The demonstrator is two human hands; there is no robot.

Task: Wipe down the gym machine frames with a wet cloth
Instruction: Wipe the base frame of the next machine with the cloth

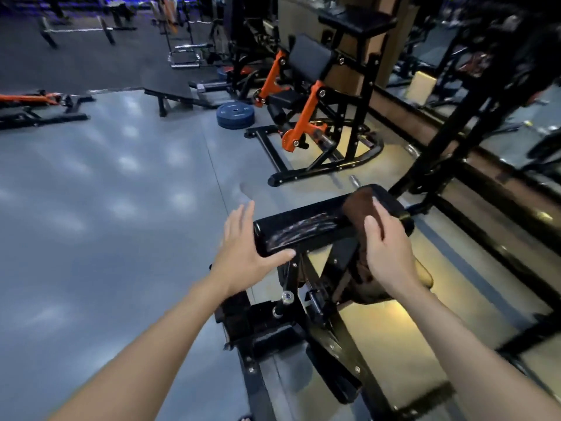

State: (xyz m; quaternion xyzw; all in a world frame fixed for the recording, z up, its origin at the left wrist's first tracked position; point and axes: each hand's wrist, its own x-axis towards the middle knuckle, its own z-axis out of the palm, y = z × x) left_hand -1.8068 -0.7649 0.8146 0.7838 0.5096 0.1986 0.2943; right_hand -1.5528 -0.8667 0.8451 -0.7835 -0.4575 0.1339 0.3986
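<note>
Cloth (359,205), dark brown, lies draped over the right end of a black padded bar (315,223) on the near machine frame (291,329), pinned under the right hand (387,253), whose fingers curl over it. Left hand (243,247) is spread flat, thumb touching the pad's near left edge. Wet streaks shine on the pad. Farther off stand an orange-and-black machine (306,123) and blue weight plates (235,115).

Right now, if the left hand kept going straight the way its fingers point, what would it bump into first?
Probably nothing soon. The left hand points past the near end of the black pad, toward open grey floor. Depth is hard to judge.
</note>
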